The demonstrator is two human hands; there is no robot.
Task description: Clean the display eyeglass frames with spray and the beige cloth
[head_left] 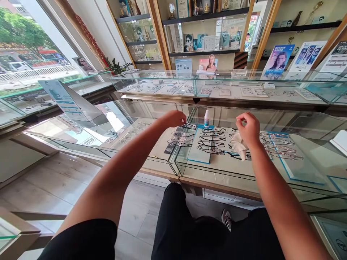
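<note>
My left hand (173, 118) is closed in a pinch on a pair of thin-framed glasses (189, 126), held just above the glass counter (244, 180). My right hand (248, 128) is closed around a crumpled white cleaning cloth (239, 146) that hangs down below the fingers. A small white spray bottle with a blue cap (206, 118) stands on the counter top between the two hands. Under the glass lie rows of dark-framed glasses (211, 141) on a blue-edged tray, with lighter frames (282, 146) to the right.
A second glass showcase (189, 85) runs behind, with wooden shelves (206, 16) of pictures and trophies above it. A slanted sign (67, 101) stands on the left counter by a large window. Tiled floor and my dark trousers (189, 231) fill the foreground.
</note>
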